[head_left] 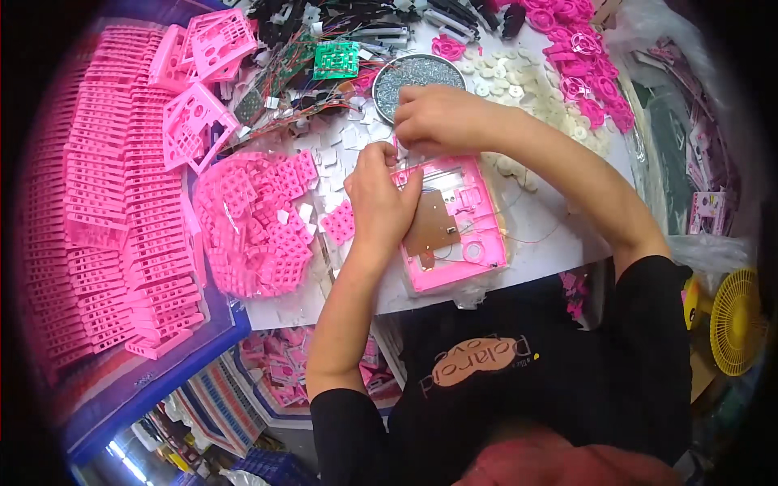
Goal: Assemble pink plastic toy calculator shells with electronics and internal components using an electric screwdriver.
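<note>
A pink plastic casing (478, 271) lies on the white table near its front edge, with its inside facing up. Within it sits a brown circuit board (432, 225) with thin wires. My left hand (379, 202) grips the casing's left side, its thumb reaching in over the board and its fingers curled at the far left corner. Just beyond that corner my right hand (438, 120) is closed, fingertips pinched together. Whatever it may hold is hidden. The right hand partly covers a round bowl (420, 58) full of small grey metal screws.
Stacked pink panels (121, 162) fill a blue crate at the left. A bag of pink button pads (255, 227) stands beside the casing. Green circuit boards (336, 61), wires, white discs (506, 73) and magenta parts (579, 69) crowd the far side. A yellow fan (737, 321) is at right.
</note>
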The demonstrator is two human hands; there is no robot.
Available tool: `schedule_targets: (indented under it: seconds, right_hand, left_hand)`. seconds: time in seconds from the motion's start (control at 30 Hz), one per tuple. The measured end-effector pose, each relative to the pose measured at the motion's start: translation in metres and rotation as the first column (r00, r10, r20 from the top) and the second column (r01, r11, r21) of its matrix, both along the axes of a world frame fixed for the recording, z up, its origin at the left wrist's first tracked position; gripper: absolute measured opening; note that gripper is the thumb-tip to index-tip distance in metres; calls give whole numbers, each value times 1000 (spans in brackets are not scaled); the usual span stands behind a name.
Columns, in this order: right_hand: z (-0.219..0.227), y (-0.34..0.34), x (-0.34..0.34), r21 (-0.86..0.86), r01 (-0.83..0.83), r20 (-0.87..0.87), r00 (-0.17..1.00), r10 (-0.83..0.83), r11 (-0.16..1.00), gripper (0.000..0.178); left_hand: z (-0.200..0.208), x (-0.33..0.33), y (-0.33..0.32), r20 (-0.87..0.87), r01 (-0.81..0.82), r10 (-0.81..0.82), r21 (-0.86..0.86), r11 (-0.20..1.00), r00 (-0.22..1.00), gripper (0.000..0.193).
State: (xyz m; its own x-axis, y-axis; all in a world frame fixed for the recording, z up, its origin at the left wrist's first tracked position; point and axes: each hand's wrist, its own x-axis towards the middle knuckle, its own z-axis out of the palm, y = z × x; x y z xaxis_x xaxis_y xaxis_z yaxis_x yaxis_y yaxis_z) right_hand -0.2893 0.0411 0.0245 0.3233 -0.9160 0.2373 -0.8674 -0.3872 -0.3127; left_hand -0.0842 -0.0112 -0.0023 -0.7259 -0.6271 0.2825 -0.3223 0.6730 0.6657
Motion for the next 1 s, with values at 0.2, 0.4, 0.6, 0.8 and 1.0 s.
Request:
schedule_targets:
  seconds: [0.2,0.4,0.6,0.8,1.0]
  right_hand:
    - [14,58,26,-199,108,-141,980,-137,974,11]
    - [-5,79,55,-259,365,-99,911,-400,894,7]
    - [12,93,78,-55,259,-254,930,-264,964,13]
    - [7,119,79,-46,194,-107,974,-198,980,19]
    - [1,134,86,-145,396,151,915,-375,907,17]
  left_hand:
    - [7,-2,-4,37,108,-104,-128,986,994,29]
    - [8,5,-21,-49,352,-349,114,929,936,25]
    - [23,11,-10,77,382,-387,-420,823,919,31]
    - [21,12,11,41,258,-256,-51,965,966,13]
    - [29,5,12,183,388,-354,-202,899,917,7]
